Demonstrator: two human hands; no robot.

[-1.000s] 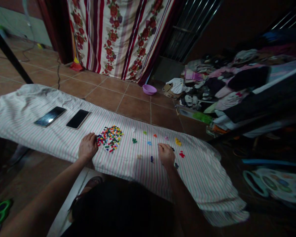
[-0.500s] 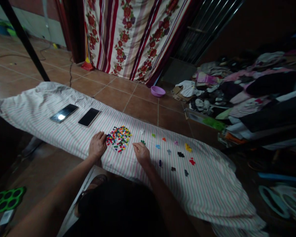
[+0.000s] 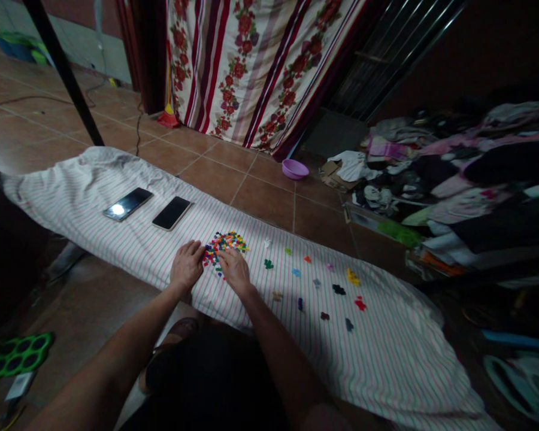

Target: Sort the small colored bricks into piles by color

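Observation:
A pile of tiny multicoloured plastic pieces (image 3: 230, 240) lies on the striped cloth (image 3: 251, 305). My left hand (image 3: 187, 265) rests at the pile's left edge, fingers laid on the cloth and touching the outer pieces. Over the pile's lower right side is my right hand (image 3: 235, 269), its fingers bent together and tips down among the pieces; what they pinch, if anything, is hidden. Small one-colour groups lie to the right, among them green pieces (image 3: 268, 264), tan pieces (image 3: 277, 296), black pieces (image 3: 338, 290), yellow pieces (image 3: 353, 276) and red pieces (image 3: 360, 303).
Two phones, a shiny one (image 3: 128, 204) and a dark one (image 3: 172, 213), lie left of the pile. Beyond the cloth, a purple basin (image 3: 295, 169) stands on the tiled floor. Heaped clothes (image 3: 435, 161) fill the right side. A floral curtain (image 3: 260, 72) hangs behind.
My right hand has moved left from beside the green group onto the pile, uncovering the tan pieces. My left hand stays at the pile's left edge. The whole view has shifted slightly.

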